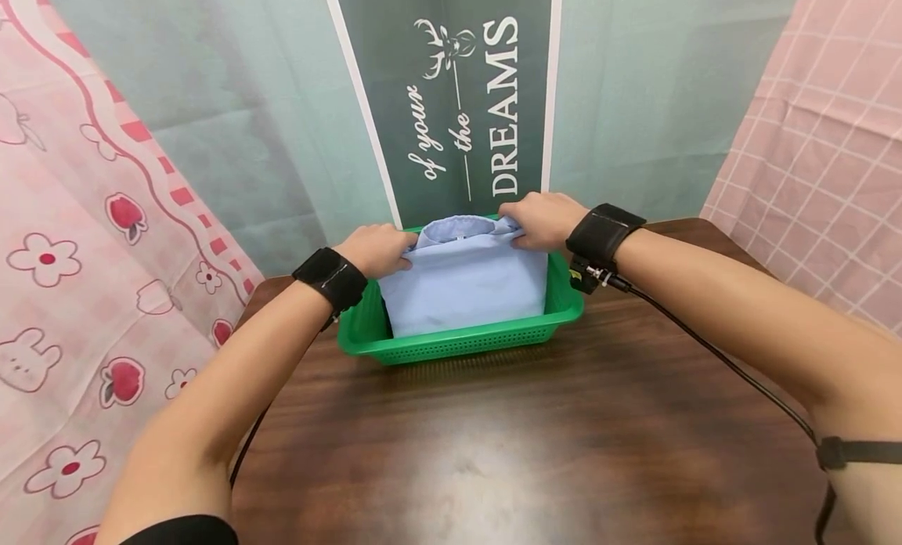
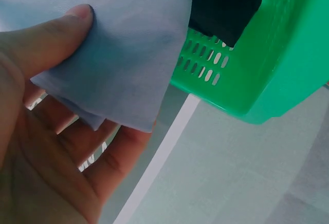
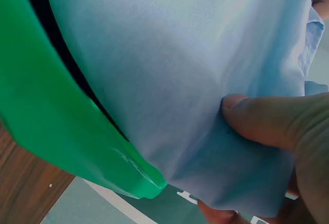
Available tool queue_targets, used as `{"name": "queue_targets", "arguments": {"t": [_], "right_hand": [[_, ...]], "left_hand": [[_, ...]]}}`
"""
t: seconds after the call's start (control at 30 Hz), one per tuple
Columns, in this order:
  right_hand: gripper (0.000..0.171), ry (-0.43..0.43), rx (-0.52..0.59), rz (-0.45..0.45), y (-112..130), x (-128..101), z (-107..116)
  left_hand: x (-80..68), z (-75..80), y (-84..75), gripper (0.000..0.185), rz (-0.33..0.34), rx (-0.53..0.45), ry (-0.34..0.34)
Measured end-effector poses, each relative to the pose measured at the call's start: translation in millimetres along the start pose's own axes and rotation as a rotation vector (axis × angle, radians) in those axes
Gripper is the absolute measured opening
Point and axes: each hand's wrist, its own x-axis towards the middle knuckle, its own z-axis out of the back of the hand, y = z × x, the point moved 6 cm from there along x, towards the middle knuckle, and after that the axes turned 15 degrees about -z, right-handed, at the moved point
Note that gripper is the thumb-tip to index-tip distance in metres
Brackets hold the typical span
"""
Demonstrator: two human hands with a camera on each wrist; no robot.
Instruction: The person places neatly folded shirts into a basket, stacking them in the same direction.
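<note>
A folded light blue shirt (image 1: 465, 286) with its collar at the far edge lies over and partly inside a green plastic basket (image 1: 458, 345). My left hand (image 1: 377, 249) pinches its far left corner, the thumb on top and the fingers beneath, as the left wrist view shows. At the far right corner my right hand (image 1: 546, 220) grips the shirt in the same way. Under the shirt, a piece of black cloth (image 2: 226, 8) shows inside the basket in the left wrist view; most of it is hidden.
The basket stands at the back of a dark brown wooden table (image 1: 479, 451). Behind it hangs a green curtain (image 1: 620, 99) with printed white lettering. Pink patterned cloths flank the table, and black wristbands (image 1: 606, 236) with cables run along both arms.
</note>
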Motion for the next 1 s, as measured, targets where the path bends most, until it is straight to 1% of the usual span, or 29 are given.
{"name": "queue_targets", "arguments": {"t": [0.13,0.27,0.47,0.67,0.83,0.93,1.0], "right_hand": [[0.042,0.043,-0.013,-0.005,2.8,9.8,-3.4],[0.042,0.058,-0.016,0.008,3.0,21.9,-12.0],[0.046,0.098,-0.015,-0.002,-3.0,35.2,-30.0],[0.052,0.117,0.012,-0.02,-9.2,43.3,-38.5],[0.057,0.122,0.042,-0.013,-10.8,42.5,-37.8],[0.059,0.115,0.074,-0.022,-10.9,36.8,-32.2],[0.06,0.097,0.095,-0.025,-11.6,30.7,-27.2]], "left_hand": [[4.9,-4.1,4.6,0.022,0.009,-0.009,0.043],[10.1,-14.3,9.3,0.027,0.019,-0.024,0.095],[15.2,-28.8,12.5,0.036,0.046,-0.052,0.161],[20.0,-34.7,15.3,0.041,0.076,-0.05,0.214],[21.5,-35.3,16.0,0.042,0.073,-0.038,0.22],[19.9,-35.6,16.9,0.043,0.066,-0.034,0.203],[17.1,-34.3,18.3,0.045,0.066,-0.039,0.177]]}}
